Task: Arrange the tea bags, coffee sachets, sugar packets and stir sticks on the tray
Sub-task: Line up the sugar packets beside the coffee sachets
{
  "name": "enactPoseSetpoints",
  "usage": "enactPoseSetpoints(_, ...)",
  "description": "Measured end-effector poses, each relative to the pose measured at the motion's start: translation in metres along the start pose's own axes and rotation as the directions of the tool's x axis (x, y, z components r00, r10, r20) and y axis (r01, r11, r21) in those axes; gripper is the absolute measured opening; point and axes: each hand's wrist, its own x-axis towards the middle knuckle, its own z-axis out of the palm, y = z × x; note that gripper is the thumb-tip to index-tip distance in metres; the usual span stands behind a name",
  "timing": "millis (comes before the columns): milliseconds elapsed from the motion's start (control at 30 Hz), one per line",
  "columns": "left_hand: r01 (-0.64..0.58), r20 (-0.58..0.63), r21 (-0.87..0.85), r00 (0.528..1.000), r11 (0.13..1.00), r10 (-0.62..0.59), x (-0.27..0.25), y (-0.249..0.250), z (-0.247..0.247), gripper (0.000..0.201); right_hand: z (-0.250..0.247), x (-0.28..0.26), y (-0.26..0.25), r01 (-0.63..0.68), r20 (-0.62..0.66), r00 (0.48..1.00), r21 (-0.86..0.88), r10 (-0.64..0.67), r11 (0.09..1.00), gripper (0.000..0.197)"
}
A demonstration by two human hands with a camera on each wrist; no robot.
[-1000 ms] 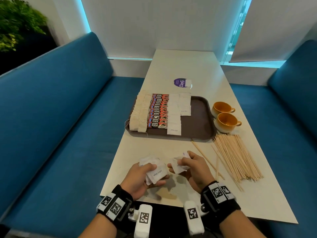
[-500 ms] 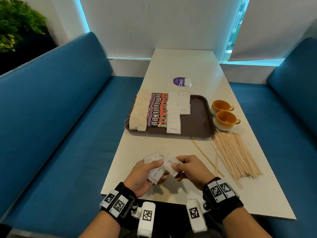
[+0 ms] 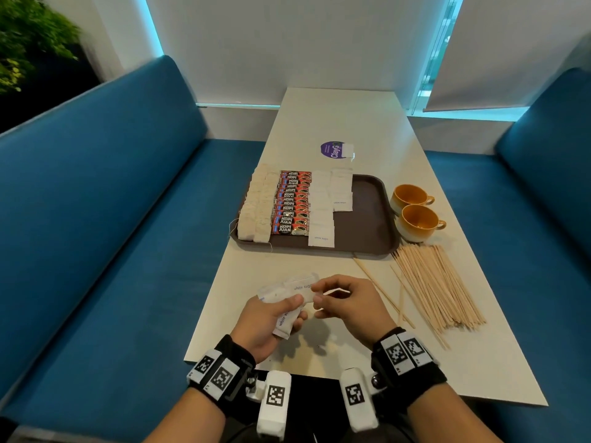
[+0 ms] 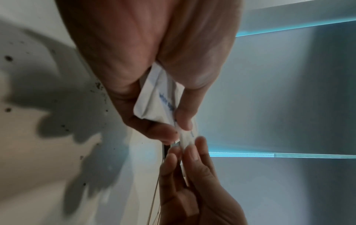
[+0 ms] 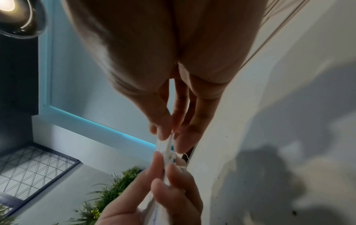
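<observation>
Nearest the camera, the person's left hand (image 3: 270, 318) grips a small stack of white sugar packets (image 3: 284, 292) above the near end of the white table (image 3: 319, 353), thumb curled over the top and the other digits wrapped beneath. The right hand (image 3: 347, 303) meets it just to the right, thumb and forefinger pinching the edge of one packet in that stack, so both hands are clamped on the same bundle; the wrist views show the pinch from either side, with blue lettering on the paper. Dark bands with printed square markers circle both wrists. To the right of the hands, a loose heap of wooden stir sticks (image 3: 438, 286) lies fanned on the tabletop, with a few stray ones angled off toward the hands. Beyond the hands sits a brown tray (image 3: 371, 219), its left part filled in rows running away from the viewer: pale tea bags (image 3: 257, 209) along the left edge, red and black coffee sachets (image 3: 292, 203) beside them, then two columns of white sugar packets, the left column reaching the near rim and the right one stopping about halfway. The right part of the tray is bare. Just right of the tray, two orange cups (image 3: 415, 212) stand one behind the other, handles pointing right. Farther along the table is a round purple sticker (image 3: 332, 150). Blue bench seats (image 3: 96, 219) flank the table on both sides, and green foliage (image 3: 28, 36) shows at the far left.
</observation>
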Motion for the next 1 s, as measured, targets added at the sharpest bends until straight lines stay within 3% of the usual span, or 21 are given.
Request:
enactPoseSetpoints(133, 0.004, 0.000, -0.002, 1.000, 1.000, -0.004, 0.001, 0.003, 0.004, 0.036, 0.001, 0.007, 0.003, 0.008, -0.033, 0.999, -0.029, -0.009, 1.000, 0.021)
enactPoseSetpoints(433, 0.085, -0.054, 0.102, 0.995, 0.991, -0.080, 0.014, 0.009, 0.003, 0.038, -0.007, 0.019, 0.007, -0.012, -0.019, 1.000, -0.008, 0.012, 1.000, 0.013)
enactPoseSetpoints(600, 0.139, -0.068, 0.043, 0.988, 0.989, -0.136, 0.027, 0.015, 0.005, 0.040, -0.008, 0.035, 0.006, -0.004, -0.002, 1.000, -0.099, 0.004, 0.995, 0.025)
enactPoseSetpoints(767, 0.160, -0.075, -0.094, 0.983, 0.983, -0.167, 0.038, 0.025, -0.009, 0.037, -0.040, 0.084, -0.016, 0.018, -0.163, 0.986, -0.116, -0.037, 0.993, 0.023)
enactPoseSetpoints(1000, 0.173, -0.070, 0.002, 0.983, 0.985, -0.173, 0.045, 0.030, -0.024, 0.033, -0.103, 0.182, -0.038, -0.090, -0.279, 0.959, -0.158, 0.043, 0.983, 0.021)
